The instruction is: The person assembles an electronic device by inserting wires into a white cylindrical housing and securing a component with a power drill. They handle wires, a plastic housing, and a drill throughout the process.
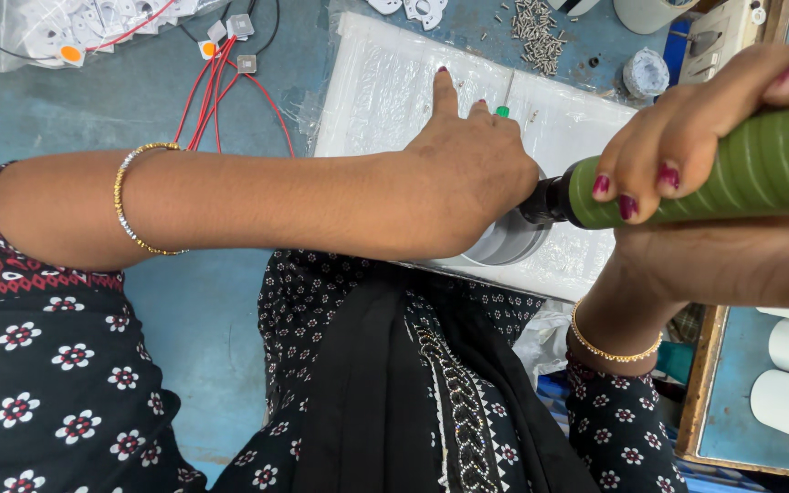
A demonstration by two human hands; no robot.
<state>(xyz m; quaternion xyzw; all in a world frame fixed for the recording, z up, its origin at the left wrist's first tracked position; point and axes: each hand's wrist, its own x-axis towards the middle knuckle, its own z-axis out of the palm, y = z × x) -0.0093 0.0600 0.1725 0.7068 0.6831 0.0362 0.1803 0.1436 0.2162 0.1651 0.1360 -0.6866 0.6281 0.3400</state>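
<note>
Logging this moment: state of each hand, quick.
Left hand: partly closed, forefinger out, pressed on the white wrapped panel.
Right hand: closed around the green power screwdriver.

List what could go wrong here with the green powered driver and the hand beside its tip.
The left hand rests right beside the tip of the green driver held by the right hand; a slip could hurt the fingers. The loose screws could scatter if bumped. The red wires could snag the forearm.

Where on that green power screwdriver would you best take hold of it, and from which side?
Around the ribbed green barrel, from above, as the right hand grips it now. The ridges give purchase, and the dark tip stays clear beside the left hand.
</note>
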